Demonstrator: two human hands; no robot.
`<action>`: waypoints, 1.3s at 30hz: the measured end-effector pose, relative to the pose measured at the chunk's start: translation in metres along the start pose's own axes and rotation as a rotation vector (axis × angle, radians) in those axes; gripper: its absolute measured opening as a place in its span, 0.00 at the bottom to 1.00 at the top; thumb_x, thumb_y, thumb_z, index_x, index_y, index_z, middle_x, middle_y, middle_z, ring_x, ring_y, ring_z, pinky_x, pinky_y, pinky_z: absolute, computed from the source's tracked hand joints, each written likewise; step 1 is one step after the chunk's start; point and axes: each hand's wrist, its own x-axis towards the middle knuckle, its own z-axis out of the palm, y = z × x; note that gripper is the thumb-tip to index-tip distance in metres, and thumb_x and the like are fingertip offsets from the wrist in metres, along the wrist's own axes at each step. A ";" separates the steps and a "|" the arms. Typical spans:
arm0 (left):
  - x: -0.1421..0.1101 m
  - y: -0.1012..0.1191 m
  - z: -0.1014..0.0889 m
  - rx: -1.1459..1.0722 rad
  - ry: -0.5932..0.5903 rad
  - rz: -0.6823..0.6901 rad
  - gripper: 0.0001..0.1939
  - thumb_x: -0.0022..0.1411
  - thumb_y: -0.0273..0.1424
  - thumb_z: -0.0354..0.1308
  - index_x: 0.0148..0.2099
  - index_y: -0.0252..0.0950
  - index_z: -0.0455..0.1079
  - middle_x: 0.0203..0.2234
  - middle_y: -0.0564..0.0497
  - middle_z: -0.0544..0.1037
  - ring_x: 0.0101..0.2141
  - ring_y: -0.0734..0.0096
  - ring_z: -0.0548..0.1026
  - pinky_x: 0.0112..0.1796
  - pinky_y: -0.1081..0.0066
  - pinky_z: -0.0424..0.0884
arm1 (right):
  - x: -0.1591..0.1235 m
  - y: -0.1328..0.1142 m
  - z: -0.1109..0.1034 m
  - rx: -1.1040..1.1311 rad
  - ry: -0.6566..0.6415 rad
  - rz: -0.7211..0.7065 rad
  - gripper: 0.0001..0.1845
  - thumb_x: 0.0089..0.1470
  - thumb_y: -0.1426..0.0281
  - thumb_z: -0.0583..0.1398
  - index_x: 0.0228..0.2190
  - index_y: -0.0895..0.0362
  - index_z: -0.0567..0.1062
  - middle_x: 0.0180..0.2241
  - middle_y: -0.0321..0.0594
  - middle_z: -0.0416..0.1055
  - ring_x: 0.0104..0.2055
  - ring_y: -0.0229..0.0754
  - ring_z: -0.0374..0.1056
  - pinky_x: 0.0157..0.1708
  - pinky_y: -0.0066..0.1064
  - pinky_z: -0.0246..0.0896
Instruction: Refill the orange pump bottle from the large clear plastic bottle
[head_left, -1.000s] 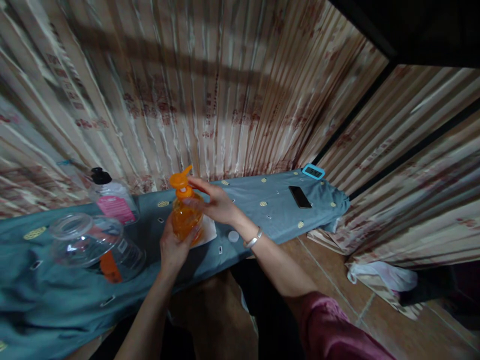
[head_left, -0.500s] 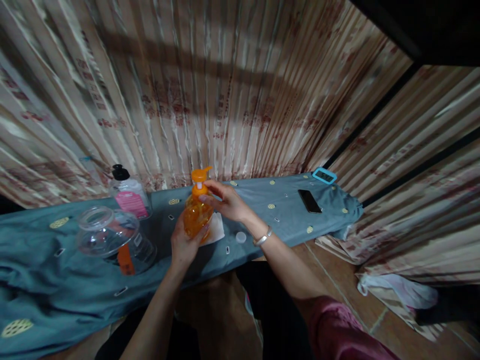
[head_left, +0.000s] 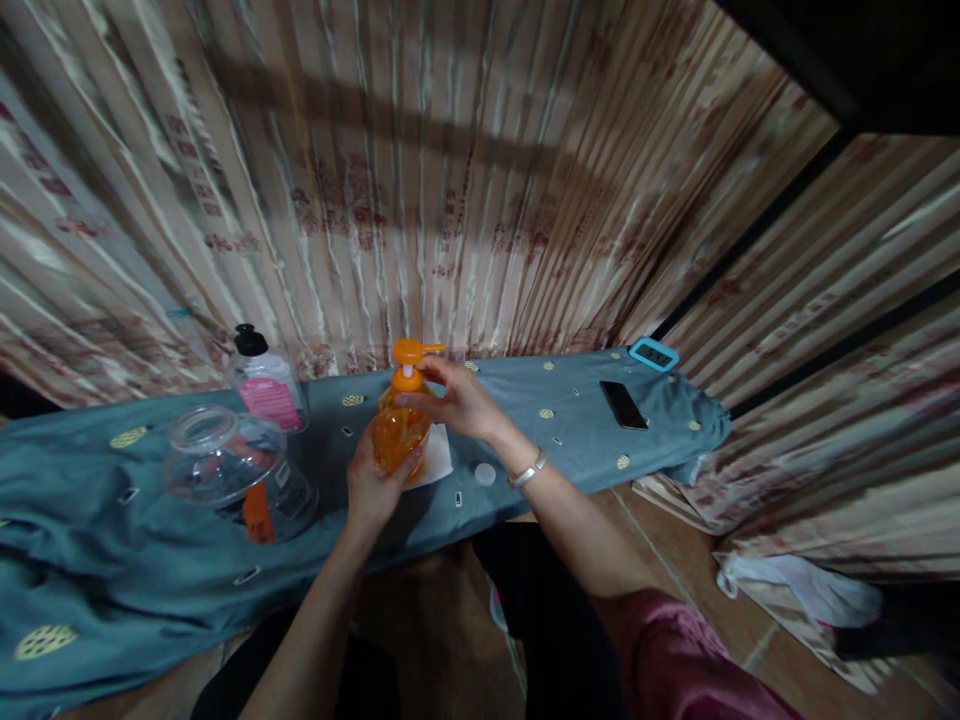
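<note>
An orange see-through pump bottle [head_left: 399, 432] stands nearly upright in front of me, its orange pump head [head_left: 409, 352] on top with the spout pointing right. My left hand [head_left: 375, 485] is wrapped round the lower body of the bottle. At the neck, the fingers of my right hand [head_left: 457, 398] are closed round the orange collar [head_left: 407, 380], just under the pump head. Behind and below the bottle lies a white sheet of paper or tissue [head_left: 437, 460], partly hidden. A small round whitish cap or disc [head_left: 485, 474] rests on the cloth below my right wrist.
Left on the blue-grey cloth [head_left: 510, 420] are a large clear plastic jar [head_left: 292, 495] and a clear bottle with pink label and black cap [head_left: 266, 390]. To the right lie a phone [head_left: 623, 405] and a blue-framed digital clock [head_left: 654, 354]. A pleated curtain [head_left: 450, 180] hangs behind.
The pump spout has turned from pointing up and right to nearly level, rightward. My right fingers have shifted slightly at the collar. The whole view has moved a little.
</note>
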 end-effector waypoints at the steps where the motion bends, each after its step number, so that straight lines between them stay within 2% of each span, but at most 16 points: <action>1: 0.000 0.000 0.000 -0.006 0.003 0.005 0.43 0.61 0.50 0.86 0.73 0.43 0.82 0.65 0.38 0.94 0.64 0.36 0.94 0.68 0.43 0.89 | -0.002 -0.004 0.002 -0.031 0.049 0.028 0.26 0.67 0.52 0.86 0.54 0.54 0.92 0.59 0.51 0.95 0.63 0.62 0.92 0.70 0.50 0.84; 4: 0.000 -0.001 0.001 -0.015 0.006 0.011 0.43 0.61 0.51 0.85 0.73 0.43 0.83 0.65 0.38 0.94 0.65 0.36 0.94 0.68 0.42 0.89 | -0.007 -0.010 0.004 -0.080 0.109 0.064 0.30 0.63 0.50 0.89 0.56 0.54 0.93 0.63 0.53 0.95 0.70 0.66 0.90 0.74 0.53 0.81; 7: 0.000 -0.001 0.002 -0.014 0.010 0.004 0.44 0.60 0.52 0.85 0.74 0.42 0.82 0.65 0.36 0.94 0.65 0.34 0.94 0.69 0.40 0.89 | -0.008 -0.001 -0.001 0.004 0.037 0.029 0.38 0.60 0.51 0.89 0.64 0.52 0.91 0.71 0.54 0.91 0.76 0.65 0.86 0.79 0.55 0.79; 9: 0.000 0.000 0.002 -0.014 0.010 0.003 0.45 0.60 0.52 0.85 0.74 0.42 0.82 0.66 0.36 0.94 0.65 0.33 0.93 0.69 0.39 0.89 | -0.007 0.006 -0.004 0.094 -0.033 0.002 0.38 0.62 0.51 0.88 0.65 0.53 0.90 0.74 0.54 0.89 0.77 0.63 0.85 0.81 0.55 0.77; 11: 0.000 0.000 0.002 -0.009 0.006 0.010 0.44 0.61 0.52 0.85 0.74 0.42 0.82 0.66 0.36 0.94 0.65 0.34 0.93 0.69 0.40 0.89 | -0.006 0.009 -0.004 0.124 -0.046 -0.005 0.32 0.65 0.51 0.86 0.61 0.53 0.91 0.70 0.52 0.91 0.74 0.62 0.87 0.80 0.54 0.78; 15: 0.001 -0.001 0.001 0.007 0.004 0.017 0.44 0.61 0.52 0.85 0.73 0.43 0.82 0.65 0.37 0.94 0.64 0.35 0.94 0.67 0.41 0.90 | -0.007 -0.001 0.002 0.005 0.095 0.062 0.27 0.63 0.48 0.86 0.49 0.51 0.89 0.58 0.46 0.94 0.64 0.62 0.90 0.72 0.53 0.82; 18: 0.000 -0.002 0.001 0.014 0.011 0.018 0.43 0.61 0.52 0.86 0.73 0.43 0.82 0.64 0.38 0.94 0.64 0.35 0.94 0.67 0.42 0.90 | -0.008 -0.002 0.000 0.035 0.083 0.055 0.34 0.56 0.48 0.89 0.54 0.51 0.89 0.64 0.50 0.93 0.69 0.64 0.88 0.75 0.55 0.80; 20: 0.000 -0.003 0.001 0.020 0.013 0.017 0.43 0.61 0.50 0.86 0.73 0.43 0.83 0.64 0.39 0.95 0.63 0.36 0.94 0.66 0.43 0.91 | -0.007 0.003 -0.004 0.144 0.012 0.007 0.38 0.57 0.48 0.88 0.61 0.50 0.89 0.71 0.51 0.90 0.76 0.63 0.84 0.80 0.55 0.77; 21: 0.000 -0.004 0.001 0.021 0.013 0.016 0.43 0.61 0.50 0.86 0.73 0.43 0.83 0.63 0.39 0.95 0.63 0.37 0.94 0.65 0.43 0.91 | -0.006 0.006 -0.005 0.191 -0.023 -0.012 0.37 0.58 0.48 0.87 0.61 0.49 0.89 0.72 0.50 0.90 0.78 0.62 0.83 0.82 0.55 0.75; 23: 0.000 -0.005 0.001 0.015 0.012 0.017 0.43 0.60 0.49 0.86 0.73 0.43 0.83 0.63 0.39 0.95 0.62 0.36 0.94 0.65 0.43 0.91 | -0.004 0.008 -0.004 0.218 -0.040 -0.010 0.31 0.59 0.46 0.86 0.55 0.48 0.90 0.68 0.46 0.92 0.75 0.61 0.85 0.81 0.54 0.76; 27: 0.001 -0.004 0.002 -0.002 0.020 0.016 0.44 0.60 0.51 0.87 0.73 0.43 0.83 0.65 0.37 0.95 0.64 0.35 0.94 0.69 0.40 0.89 | -0.005 0.000 0.004 0.051 0.097 0.101 0.32 0.56 0.45 0.89 0.48 0.49 0.87 0.56 0.43 0.94 0.61 0.60 0.89 0.69 0.51 0.82; 29: 0.001 -0.004 0.002 -0.007 0.022 0.011 0.45 0.60 0.51 0.87 0.74 0.43 0.82 0.66 0.37 0.94 0.65 0.34 0.93 0.70 0.40 0.89 | -0.007 -0.003 0.005 -0.009 0.125 0.105 0.34 0.54 0.47 0.90 0.50 0.50 0.87 0.59 0.46 0.93 0.64 0.62 0.88 0.71 0.53 0.81; 32: 0.000 -0.004 0.002 -0.006 0.015 0.011 0.44 0.60 0.50 0.86 0.74 0.42 0.82 0.65 0.37 0.95 0.64 0.35 0.94 0.69 0.40 0.89 | -0.006 0.002 -0.001 0.073 0.024 0.013 0.39 0.54 0.50 0.91 0.60 0.49 0.88 0.69 0.50 0.90 0.76 0.64 0.83 0.81 0.55 0.76; 34: 0.000 -0.004 0.002 0.001 0.010 0.012 0.43 0.60 0.48 0.86 0.74 0.42 0.82 0.64 0.37 0.95 0.64 0.35 0.94 0.68 0.41 0.90 | -0.004 0.006 -0.005 0.160 -0.082 -0.036 0.34 0.61 0.49 0.87 0.61 0.47 0.89 0.70 0.47 0.90 0.79 0.60 0.82 0.84 0.53 0.74; 36: 0.000 -0.004 0.001 0.010 0.008 0.011 0.43 0.61 0.48 0.86 0.73 0.43 0.82 0.64 0.38 0.95 0.63 0.36 0.94 0.67 0.41 0.91 | -0.004 0.005 -0.006 0.162 -0.100 -0.031 0.27 0.66 0.48 0.84 0.56 0.47 0.89 0.65 0.44 0.93 0.73 0.58 0.86 0.81 0.53 0.77; 39: 0.000 -0.002 0.000 0.009 0.003 0.011 0.42 0.62 0.50 0.86 0.73 0.44 0.82 0.64 0.38 0.95 0.64 0.36 0.94 0.68 0.41 0.90 | -0.007 -0.007 0.000 0.000 0.057 0.056 0.28 0.64 0.46 0.85 0.50 0.50 0.87 0.59 0.47 0.94 0.64 0.61 0.90 0.72 0.55 0.83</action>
